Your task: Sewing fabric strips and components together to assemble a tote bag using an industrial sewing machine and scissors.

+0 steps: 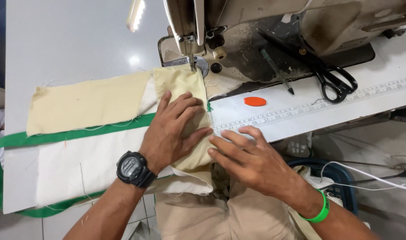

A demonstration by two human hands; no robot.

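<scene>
The left hand (172, 129) lies flat and open on a folded piece of pale yellow fabric (185, 89), fingers spread and pointing toward the needle (193, 64) of the sewing machine (256, 22). The fabric runs from under the palm up to the needle, so its far edge sits just beyond the fingertips. The right hand (252, 158) is also open, pressing down with its fingertips at the fabric's right edge, just beside the left hand's fingers, where the fabric meets the white bench (78, 40). Left of the hands, a wider cream panel (83, 160) with a green border strip (78, 132) spreads across the bench, and another yellow piece (87, 104) lies over its far side. To the right, well apart from both hands, are an orange oval chalk (255, 101), a pen (276, 71) and black scissors (332, 80). A printed ruler (345, 100) runs along the bench edge.
</scene>
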